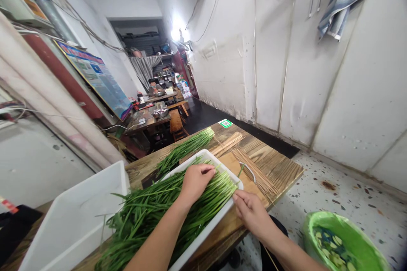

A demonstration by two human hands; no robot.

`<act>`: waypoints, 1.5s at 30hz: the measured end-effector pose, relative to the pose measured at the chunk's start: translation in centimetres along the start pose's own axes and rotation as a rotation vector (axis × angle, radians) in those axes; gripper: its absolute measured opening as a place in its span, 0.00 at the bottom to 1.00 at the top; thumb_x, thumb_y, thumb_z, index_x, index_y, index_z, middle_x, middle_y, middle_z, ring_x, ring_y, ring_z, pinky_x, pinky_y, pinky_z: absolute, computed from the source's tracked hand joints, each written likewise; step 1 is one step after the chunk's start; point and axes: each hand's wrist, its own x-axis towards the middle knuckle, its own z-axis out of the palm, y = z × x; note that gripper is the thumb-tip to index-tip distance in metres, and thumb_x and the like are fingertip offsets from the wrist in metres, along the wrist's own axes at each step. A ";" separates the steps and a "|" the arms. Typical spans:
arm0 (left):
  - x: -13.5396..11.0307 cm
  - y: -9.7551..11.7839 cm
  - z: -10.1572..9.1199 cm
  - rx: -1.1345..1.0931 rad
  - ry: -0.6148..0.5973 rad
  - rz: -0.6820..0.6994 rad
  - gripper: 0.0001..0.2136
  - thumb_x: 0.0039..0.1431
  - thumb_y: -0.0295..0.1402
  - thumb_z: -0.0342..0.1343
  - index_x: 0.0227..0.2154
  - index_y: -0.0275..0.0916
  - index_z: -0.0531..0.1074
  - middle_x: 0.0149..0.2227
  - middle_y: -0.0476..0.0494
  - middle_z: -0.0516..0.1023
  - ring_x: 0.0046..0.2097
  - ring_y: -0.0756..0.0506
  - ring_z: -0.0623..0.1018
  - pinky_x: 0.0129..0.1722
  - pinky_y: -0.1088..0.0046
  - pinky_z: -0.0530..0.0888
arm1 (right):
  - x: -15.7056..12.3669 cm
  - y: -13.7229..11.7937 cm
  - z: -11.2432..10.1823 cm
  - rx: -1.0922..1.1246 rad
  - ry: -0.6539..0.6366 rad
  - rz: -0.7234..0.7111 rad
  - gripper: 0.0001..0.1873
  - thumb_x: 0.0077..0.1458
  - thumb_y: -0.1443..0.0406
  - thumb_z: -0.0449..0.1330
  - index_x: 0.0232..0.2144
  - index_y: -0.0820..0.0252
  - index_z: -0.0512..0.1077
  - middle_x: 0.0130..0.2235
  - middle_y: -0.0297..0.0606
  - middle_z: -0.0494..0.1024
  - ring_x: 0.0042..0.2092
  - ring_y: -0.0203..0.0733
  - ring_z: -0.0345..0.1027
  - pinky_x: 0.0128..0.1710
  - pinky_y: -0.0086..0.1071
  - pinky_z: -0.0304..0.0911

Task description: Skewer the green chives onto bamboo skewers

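A white tray [208, 237] is heaped with long green chives [149, 207], their pale stem ends pointing right. Over the stems, my left hand [197, 182] is closed, thumb and forefinger pinched at some chives; the exact grip is partly hidden. My right hand [251, 209] is closed in a pinch by the tray's right corner, close to the stem tips. A thin bamboo skewer [271, 258] shows below my right wrist, in line with those fingers; its middle is hidden behind the hand. Beyond the tray lie a separate chive bundle [187, 146] and loose bamboo skewers [254, 171].
The tray rests on a wooden cutting board [233, 163] with a metal handle, on a wooden table [276, 163]. A white bin [73, 211] stands left. On the floor at right is a green-lined bucket [356, 237] with scraps. Farther back are tables and a seated person [155, 88].
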 end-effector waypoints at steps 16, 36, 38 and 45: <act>0.0 0.4 -0.2 -0.012 -0.006 -0.046 0.11 0.47 0.36 0.52 0.28 0.38 0.77 0.25 0.48 0.80 0.30 0.46 0.77 0.31 0.73 0.71 | -0.1 0.0 0.1 0.006 0.009 0.019 0.18 0.56 0.55 0.49 0.21 0.59 0.57 0.15 0.22 0.49 0.17 0.28 0.40 0.16 0.25 0.37; -0.3 1.0 -0.1 0.011 0.013 -0.011 0.09 0.46 0.34 0.54 0.29 0.39 0.78 0.31 0.47 0.80 0.35 0.45 0.78 0.38 0.72 0.72 | 0.0 -0.2 0.3 0.040 0.009 0.018 0.16 0.57 0.57 0.49 0.21 0.58 0.56 0.15 0.22 0.48 0.17 0.28 0.39 0.17 0.26 0.37; -0.5 1.0 -0.2 0.007 -0.011 0.001 0.10 0.47 0.33 0.54 0.30 0.39 0.78 0.33 0.47 0.80 0.36 0.45 0.78 0.40 0.72 0.71 | 0.0 -0.3 0.2 0.034 0.010 0.016 0.16 0.57 0.57 0.49 0.21 0.58 0.56 0.15 0.22 0.47 0.17 0.28 0.39 0.16 0.26 0.37; -0.6 1.1 -2.7 0.034 -0.250 0.044 0.13 0.51 0.34 0.50 0.35 0.39 0.77 0.38 0.48 0.79 0.41 0.45 0.76 0.44 0.71 0.70 | -0.2 0.3 0.1 0.003 0.014 -0.019 0.17 0.57 0.57 0.48 0.20 0.58 0.54 0.15 0.22 0.48 0.17 0.28 0.40 0.16 0.25 0.38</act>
